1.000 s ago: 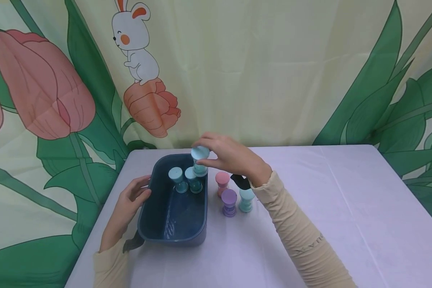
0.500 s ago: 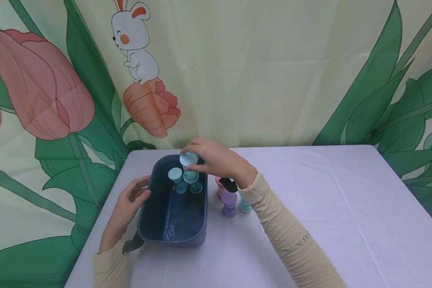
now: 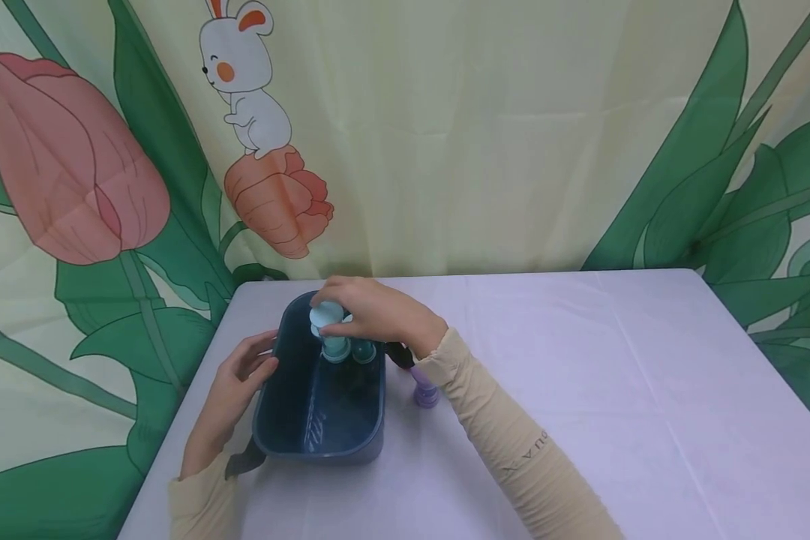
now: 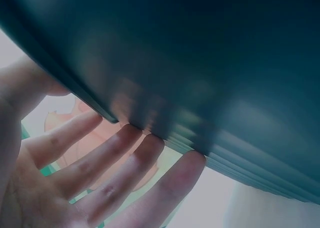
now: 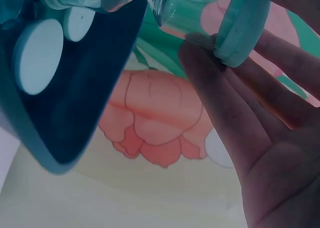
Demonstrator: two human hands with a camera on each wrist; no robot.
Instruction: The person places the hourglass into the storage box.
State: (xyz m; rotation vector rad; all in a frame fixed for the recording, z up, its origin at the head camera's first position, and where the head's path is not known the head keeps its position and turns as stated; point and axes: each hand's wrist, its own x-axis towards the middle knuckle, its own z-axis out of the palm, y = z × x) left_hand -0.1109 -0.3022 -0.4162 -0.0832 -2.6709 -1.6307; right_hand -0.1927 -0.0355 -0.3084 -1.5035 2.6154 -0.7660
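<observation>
White table (image 3: 580,390), tub (image 3: 320,455) on it: right hand (image 3: 381,311), over tub's right wall, pinches blue jar (image 3: 326,313) just to its left, within tub's far half, long axis roughly upright; left hand (image 3: 241,376), straight-fingered, touches tub's left wall.

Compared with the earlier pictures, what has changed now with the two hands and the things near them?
The right hand moved left, carrying the light-blue container from the right rim of the dark blue bin to over its inside; its grip was not released. The left hand stayed at the bin's left side. The purple container, now partly covered, stayed on the table.
</observation>
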